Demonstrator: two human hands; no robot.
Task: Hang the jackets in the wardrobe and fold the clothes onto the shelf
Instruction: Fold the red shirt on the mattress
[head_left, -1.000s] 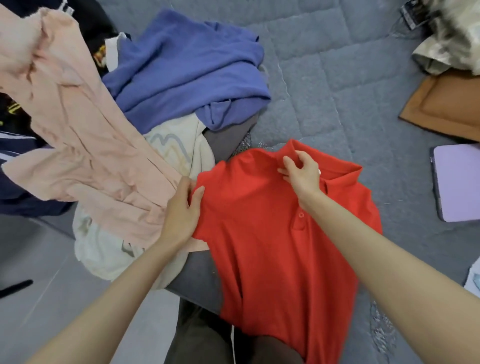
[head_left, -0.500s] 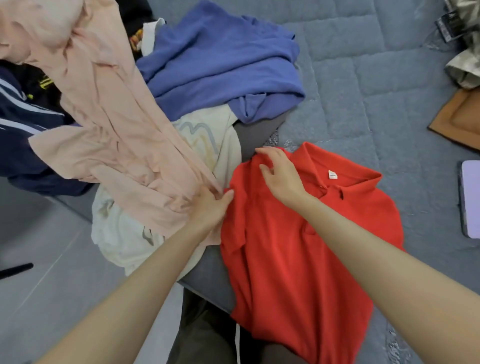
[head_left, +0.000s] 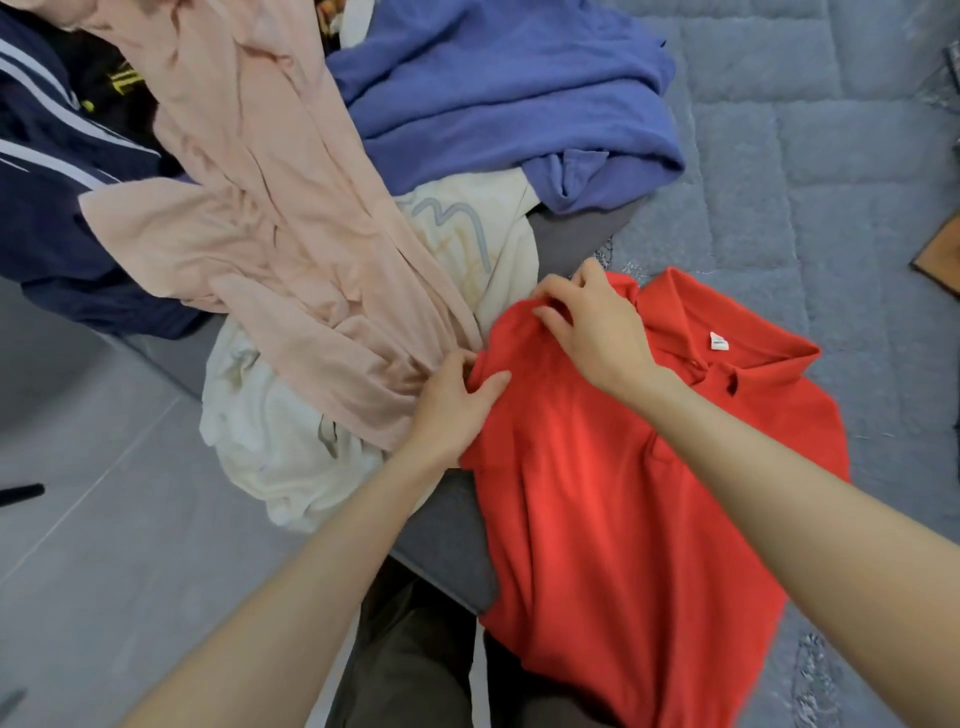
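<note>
A red polo shirt (head_left: 623, 493) lies front-up on the grey quilted bed (head_left: 831, 182), its hem hanging over the near edge. My left hand (head_left: 457, 400) grips the shirt's left sleeve edge between thumb and fingers. My right hand (head_left: 592, 322) pinches the fabric at the left shoulder, just beside the collar. To the left lies a pile: a pale pink garment (head_left: 270, 228), a cream printed shirt (head_left: 467, 244), a blue sweater (head_left: 509, 93) and a navy jacket with white stripes (head_left: 47, 171).
A brown object (head_left: 940, 249) shows at the right edge of the bed. Grey tiled floor (head_left: 104, 545) lies at the lower left with a dark rod-like thing (head_left: 21, 493) on it. My dark trousers (head_left: 415, 665) are below the bed edge.
My right hand moved left from the collar to the left shoulder. My left hand stayed at the sleeve and tightened on it. The view shifted left over the pile.
</note>
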